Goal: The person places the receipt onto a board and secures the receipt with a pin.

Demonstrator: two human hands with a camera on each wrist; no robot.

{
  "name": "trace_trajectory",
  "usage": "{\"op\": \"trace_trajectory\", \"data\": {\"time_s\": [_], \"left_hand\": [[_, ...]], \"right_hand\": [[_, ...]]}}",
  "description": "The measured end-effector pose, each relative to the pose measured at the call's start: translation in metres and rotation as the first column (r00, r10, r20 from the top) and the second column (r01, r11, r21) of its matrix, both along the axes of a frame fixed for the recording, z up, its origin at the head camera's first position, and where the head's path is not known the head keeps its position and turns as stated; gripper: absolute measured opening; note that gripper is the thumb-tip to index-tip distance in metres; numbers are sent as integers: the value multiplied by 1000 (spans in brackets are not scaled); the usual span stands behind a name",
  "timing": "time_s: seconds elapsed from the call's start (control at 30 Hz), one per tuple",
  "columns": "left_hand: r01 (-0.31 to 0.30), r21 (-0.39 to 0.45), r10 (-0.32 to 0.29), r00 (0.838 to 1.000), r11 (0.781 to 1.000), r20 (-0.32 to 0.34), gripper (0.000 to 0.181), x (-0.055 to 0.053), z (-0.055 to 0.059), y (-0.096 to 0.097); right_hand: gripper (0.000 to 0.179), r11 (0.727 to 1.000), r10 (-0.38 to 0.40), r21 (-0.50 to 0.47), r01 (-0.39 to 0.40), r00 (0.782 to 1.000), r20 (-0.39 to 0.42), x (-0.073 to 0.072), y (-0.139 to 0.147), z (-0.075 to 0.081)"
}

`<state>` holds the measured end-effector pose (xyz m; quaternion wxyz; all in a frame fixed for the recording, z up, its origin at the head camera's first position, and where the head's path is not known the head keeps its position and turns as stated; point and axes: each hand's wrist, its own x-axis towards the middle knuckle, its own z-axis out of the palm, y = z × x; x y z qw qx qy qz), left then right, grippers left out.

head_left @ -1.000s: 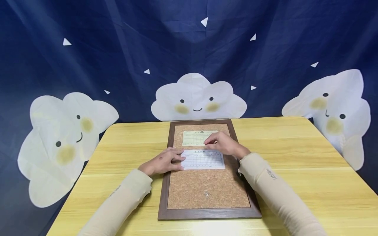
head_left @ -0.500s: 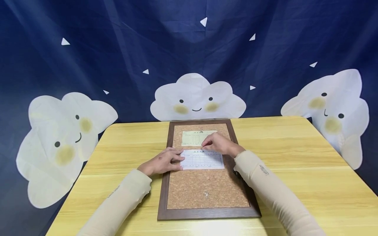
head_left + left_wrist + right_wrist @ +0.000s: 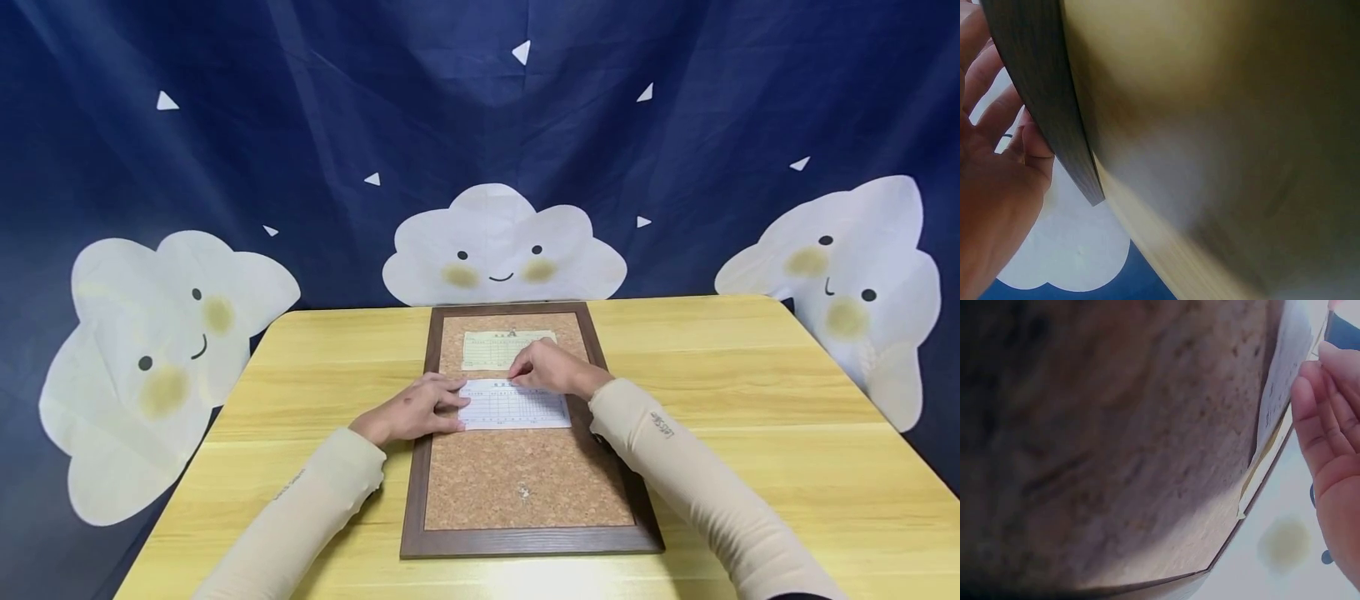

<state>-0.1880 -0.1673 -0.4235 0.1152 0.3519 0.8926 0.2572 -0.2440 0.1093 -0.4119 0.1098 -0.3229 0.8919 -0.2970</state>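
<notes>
A white printed form [image 3: 513, 407] lies across a framed cork board [image 3: 525, 467], below a yellowish printed slip [image 3: 491, 352]. My left hand [image 3: 420, 408] rests its spread fingers on the form's left edge. Above the form's top edge, near its middle, my right hand [image 3: 553, 367] holds thumb and fingers pinched together; whatever small thing sits between the tips is hidden. In the right wrist view the curled fingers [image 3: 1313, 425] stand close by the papers' edges. The left wrist view shows the left hand [image 3: 1000, 150] partly behind the board's dark frame [image 3: 1041, 87].
A small cluster of clear or silvery bits [image 3: 524, 494] lies on the lower cork. Something small and dark [image 3: 513, 332] sits at the slip's top edge. The wooden table [image 3: 750, 400] extends on both sides; a dark blue cloud-patterned curtain [image 3: 330, 108] hangs behind.
My right hand has shifted slightly left and down, from the yellowish slip's lower part to the white form's top edge. The left hand stays in place.
</notes>
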Motion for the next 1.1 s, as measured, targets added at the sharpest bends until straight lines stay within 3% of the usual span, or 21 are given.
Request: {"op": "trace_trajectory", "data": {"time_s": [0.17, 0.47, 0.7, 1.1], "left_hand": [[-3, -4, 3, 1000, 1000, 8, 48, 0, 0, 0], [0, -3, 0, 1000, 1000, 23, 47, 1, 0, 0], [7, -4, -7, 1000, 1000, 10, 48, 0, 1, 1], [4, -4, -4, 1000, 1000, 12, 48, 0, 1, 2]], "right_hand": [[5, 1000, -18, 4, 18, 1000, 24, 0, 3, 1], [4, 1000, -3, -10, 3, 1000, -13, 1, 4, -3], [5, 999, -38, 10, 38, 999, -33, -1, 6, -6], [5, 999, 24, -22, -25, 999, -47, -1, 5, -5]]}}
